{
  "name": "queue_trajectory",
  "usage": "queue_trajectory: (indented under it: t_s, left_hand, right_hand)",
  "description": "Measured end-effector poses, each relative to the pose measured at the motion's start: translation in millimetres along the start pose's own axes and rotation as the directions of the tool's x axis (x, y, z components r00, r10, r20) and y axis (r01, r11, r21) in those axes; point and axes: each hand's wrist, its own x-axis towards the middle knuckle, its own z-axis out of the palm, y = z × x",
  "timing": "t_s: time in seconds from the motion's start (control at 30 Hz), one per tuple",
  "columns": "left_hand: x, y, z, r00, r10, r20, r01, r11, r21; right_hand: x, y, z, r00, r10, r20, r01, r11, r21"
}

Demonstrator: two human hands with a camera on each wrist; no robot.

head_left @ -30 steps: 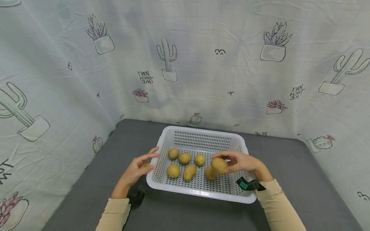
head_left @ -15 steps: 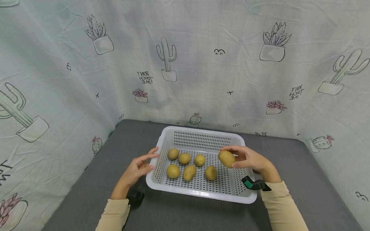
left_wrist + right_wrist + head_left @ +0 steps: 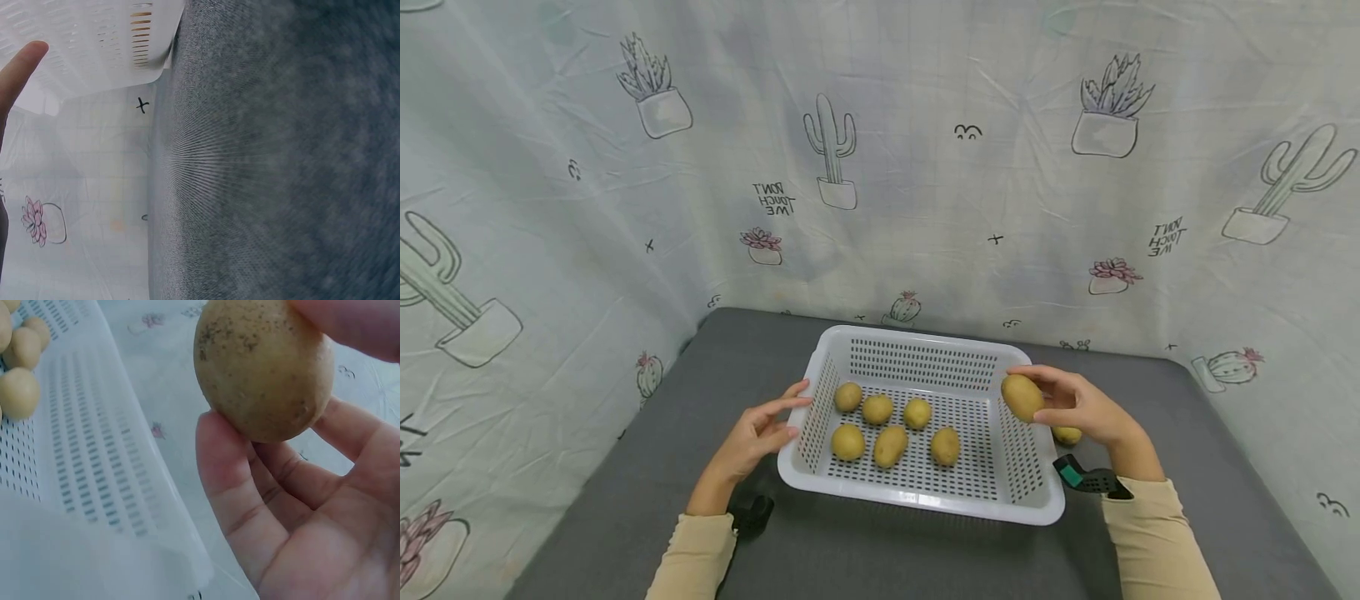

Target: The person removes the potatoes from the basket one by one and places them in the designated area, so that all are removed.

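Note:
A yellow-brown potato [image 3: 1022, 398] with dark specks is pinched between the thumb and fingers of my right hand [image 3: 1082, 408], raised over the right rim of the white slotted basket [image 3: 917, 500]. Several more potatoes [image 3: 891, 447] lie spread over the basket floor. My left hand [image 3: 760, 433] rests with extended fingers at the basket's left rim. In the left wrist view one fingertip [image 3: 34, 53] shows against the basket's outer wall [image 3: 94, 69]. The right wrist view shows the held potato [image 3: 265, 369] up close, beyond the basket's side wall [image 3: 94, 444].
Another potato [image 3: 1066, 435] sits outside the basket on the right, partly hidden by my right hand. The dark grey table [image 3: 887, 558] extends around the basket. A pale curtain [image 3: 917, 167] with cactus drawings hangs behind and along both sides.
My right hand has carried the potato up and rightward, from above the basket floor to its right rim. The potato outside has come into view. The left hand stays in place.

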Motion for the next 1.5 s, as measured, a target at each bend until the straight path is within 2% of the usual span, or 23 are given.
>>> queue_trajectory:
  t_s: [0.2, 0.37, 0.73, 0.9, 1.07, 1.37, 1.5]
  left_hand:
    - [0.2, 0.7, 0.2, 1.000, 0.002, -0.006, -0.002, 1.000, 0.006]
    - [1.8, 1.7, 0.1, 1.000, 0.006, -0.007, -0.006, 1.000, 0.011]
    - [2.8, 2.9, 1.0, 1.000, -0.001, -0.017, 0.001, 1.000, 0.019]
    - [1.9, 3.7, 2.3, 1.000, 0.003, -0.013, -0.003, 1.000, 0.014]
    - [1.7, 3.4, 2.8, 1.000, 0.011, -0.004, -0.010, 1.000, 0.014]
    - [0.8, 3.5, 3.2, 1.000, 0.004, -0.011, -0.004, 1.000, 0.018]
    - [0.4, 3.8, 4.0, 1.000, -0.001, -0.006, 0.001, 1.000, 0.013]
  right_hand:
    - [-17.8, -1.1, -6.0, 0.997, 0.032, -0.068, -0.033, 0.999, -0.014]
    - [-35.4, 2.7, -11.4, 0.991, -0.001, -0.131, 0.001, 1.000, 0.000]
    - [-72.7, 13.5, -18.2, 0.962, -0.055, -0.267, 0.071, 0.996, 0.053]
    - [-85.7, 24.8, -15.8, 0.943, -0.057, -0.329, 0.073, 0.997, 0.038]
    - [-96.1, 35.6, -8.8, 0.918, -0.029, -0.395, 0.042, 0.999, 0.026]
    - [-110.1, 51.6, -3.4, 0.870, 0.075, -0.488, -0.065, 0.997, 0.038]
    - [-113.7, 57.6, -2.5, 0.851, 0.097, -0.517, -0.081, 0.995, 0.052]
